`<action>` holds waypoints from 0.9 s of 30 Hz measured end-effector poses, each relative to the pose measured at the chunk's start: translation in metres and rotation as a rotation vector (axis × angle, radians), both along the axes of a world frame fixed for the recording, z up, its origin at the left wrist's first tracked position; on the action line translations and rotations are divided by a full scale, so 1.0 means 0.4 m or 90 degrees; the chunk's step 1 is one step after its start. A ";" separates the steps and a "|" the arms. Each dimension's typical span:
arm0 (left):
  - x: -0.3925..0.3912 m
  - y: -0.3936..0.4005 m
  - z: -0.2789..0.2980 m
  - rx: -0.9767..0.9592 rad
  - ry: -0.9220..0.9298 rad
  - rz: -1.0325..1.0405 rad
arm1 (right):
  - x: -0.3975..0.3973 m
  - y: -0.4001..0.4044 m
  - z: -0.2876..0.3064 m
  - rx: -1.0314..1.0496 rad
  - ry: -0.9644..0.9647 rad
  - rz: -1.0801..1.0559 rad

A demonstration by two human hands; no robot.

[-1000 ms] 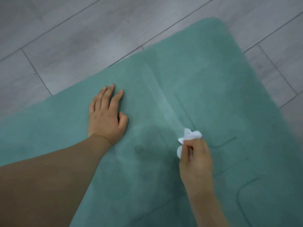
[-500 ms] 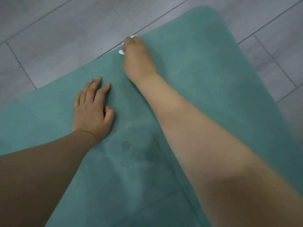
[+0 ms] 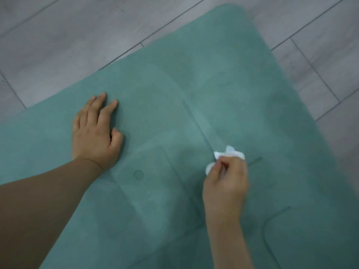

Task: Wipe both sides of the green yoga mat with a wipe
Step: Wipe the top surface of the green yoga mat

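Grey wood-look floor planks (image 3: pixel 81 41) filled the upper left of the frame and ran on along the right edge. Were crossed by thin dark seams (image 3: pixel 312 66), set diagonally. Showed pale, cloudy streaks in the grain.

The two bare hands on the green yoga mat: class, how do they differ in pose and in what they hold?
The left hand lies flat, fingers straight, palm down on the green yoga mat; the right hand is curled. The left hand holds nothing; the right hand pinches a crumpled white wipe. Both are over the mat.
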State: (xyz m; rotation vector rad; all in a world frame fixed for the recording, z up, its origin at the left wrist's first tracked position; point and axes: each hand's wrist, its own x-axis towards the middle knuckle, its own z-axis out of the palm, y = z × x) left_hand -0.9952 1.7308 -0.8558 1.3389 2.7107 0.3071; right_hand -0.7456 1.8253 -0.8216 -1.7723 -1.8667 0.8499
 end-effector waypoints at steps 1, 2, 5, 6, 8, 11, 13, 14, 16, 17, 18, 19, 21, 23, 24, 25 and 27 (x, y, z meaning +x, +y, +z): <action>0.001 0.001 0.000 0.001 0.001 0.001 | -0.084 0.036 -0.011 0.007 0.021 0.038; 0.002 0.002 0.001 0.003 0.000 0.002 | -0.175 0.086 -0.025 0.009 0.041 0.075; 0.001 0.002 0.000 0.004 -0.002 0.001 | -0.450 0.233 -0.040 0.099 -0.014 0.259; 0.002 0.002 -0.001 0.004 -0.004 0.000 | -0.510 0.268 -0.038 0.114 -0.055 0.357; 0.002 0.001 -0.004 -0.001 -0.005 -0.003 | -0.563 0.321 -0.038 0.111 -0.102 0.478; 0.001 0.000 -0.003 -0.002 -0.002 -0.001 | -0.444 0.297 -0.058 0.123 -0.121 0.403; 0.003 0.002 -0.001 -0.005 -0.007 0.001 | -0.254 0.207 -0.054 0.094 -0.081 0.296; 0.004 0.003 0.000 -0.004 -0.008 0.003 | -0.146 0.154 -0.047 0.062 -0.070 0.241; 0.003 0.003 0.000 -0.002 -0.009 0.006 | 0.060 0.050 -0.013 -0.002 -0.085 0.125; 0.004 0.002 0.001 -0.002 -0.011 0.008 | 0.140 0.008 0.012 -0.028 -0.097 0.064; 0.004 0.001 0.001 -0.002 -0.013 0.008 | 0.197 -0.025 0.037 -0.045 -0.108 0.004; 0.005 0.001 0.001 -0.003 -0.014 0.008 | 0.224 -0.043 0.049 -0.051 -0.107 -0.056; 0.005 0.003 0.003 -0.006 -0.014 0.006 | 0.185 -0.030 0.042 -0.072 -0.090 -0.111; 0.004 0.003 0.004 -0.009 -0.019 0.006 | 0.031 0.044 0.014 -0.038 -0.072 -0.059; 0.003 0.002 0.005 -0.009 -0.021 0.005 | -0.070 0.097 -0.006 0.010 -0.045 -0.019; 0.002 0.002 0.005 -0.008 -0.022 0.003 | -0.176 0.160 -0.028 0.062 -0.016 0.021; -0.001 0.001 0.005 -0.002 -0.021 0.000 | -0.394 0.282 -0.043 0.099 -0.031 0.130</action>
